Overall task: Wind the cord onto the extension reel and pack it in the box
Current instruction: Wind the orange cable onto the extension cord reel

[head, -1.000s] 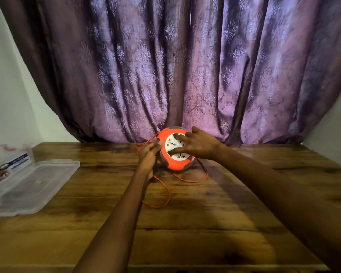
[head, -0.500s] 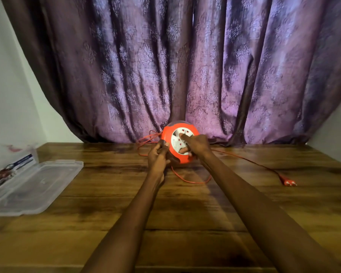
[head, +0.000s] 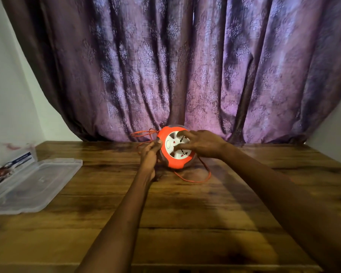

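— Where does the single view sit?
— On the person's head, wide-angle, looking forward and slightly down across the wooden table [head: 185,213] toward the purple curtain [head: 185,66].
— How near?
— Both forearms run in from the bottom edge; the extension reel [head: 175,149] sits mid-frame near the table's far edge.
— Any second view?
— Only this one.

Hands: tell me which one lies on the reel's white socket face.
The right hand: its fingers spread over the reel's white face; the left hand grips the rim.
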The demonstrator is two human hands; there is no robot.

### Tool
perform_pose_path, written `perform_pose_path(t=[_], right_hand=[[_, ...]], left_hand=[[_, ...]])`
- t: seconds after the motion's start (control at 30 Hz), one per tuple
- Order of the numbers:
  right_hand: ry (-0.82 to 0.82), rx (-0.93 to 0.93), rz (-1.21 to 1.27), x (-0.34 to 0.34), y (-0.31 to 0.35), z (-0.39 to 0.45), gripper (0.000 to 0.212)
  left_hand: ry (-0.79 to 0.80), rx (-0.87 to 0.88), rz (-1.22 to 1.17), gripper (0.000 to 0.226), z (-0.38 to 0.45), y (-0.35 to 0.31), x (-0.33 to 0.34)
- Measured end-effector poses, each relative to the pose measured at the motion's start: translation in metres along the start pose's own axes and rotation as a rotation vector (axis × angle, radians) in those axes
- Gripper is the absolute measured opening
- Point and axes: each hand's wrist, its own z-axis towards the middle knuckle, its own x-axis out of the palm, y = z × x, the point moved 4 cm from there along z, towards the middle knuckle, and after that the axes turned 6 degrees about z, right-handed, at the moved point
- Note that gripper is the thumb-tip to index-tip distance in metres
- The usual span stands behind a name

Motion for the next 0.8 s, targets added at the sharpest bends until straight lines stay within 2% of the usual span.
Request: perform_pose_path(t=[0.1,0.2,0.33,0.43,0.57,0.67,0.73,0.8], right_hand=[[0.106,-0.105,-0.075,-0.002,0.008,-0.001,0.052],[0.087,-0.106,-0.139,-0.002,0.011,-0.006,0.045],[0.058,0.142,-0.146,0.006,0.005,-0.002,0.051],[0.062,0.467,0.072,0.001,0.005,0.002,0.064],[-0.057,0.865,0.405,0.002,0.013,0.000,0.068],[-0.117,1.153,0.717,0.012,0.013,0.002,0.079],[-0.162,1.270,0.961,0.022,0.009,0.002,0.088],[-0.227,1.309,1.180,0.039,0.006,0.001,0.083]], left_hand=[[0.063,0.004,0.059,0.012,-0.005,-0.001,0.005],[0.090,0.005,0.067,0.008,-0.012,-0.003,0.009],[0.124,0.024,0.043,0.006,-0.015,-0.003,0.015],[0.133,0.012,0.008,0.008,-0.018,0.000,0.019],[0.106,0.044,0.020,0.008,-0.018,0.001,0.018],[0.100,0.051,0.044,0.009,-0.018,0.003,0.018],[0.096,0.060,0.058,0.013,-0.018,0.004,0.019],[0.103,0.068,0.059,0.011,-0.021,0.003,0.020]])
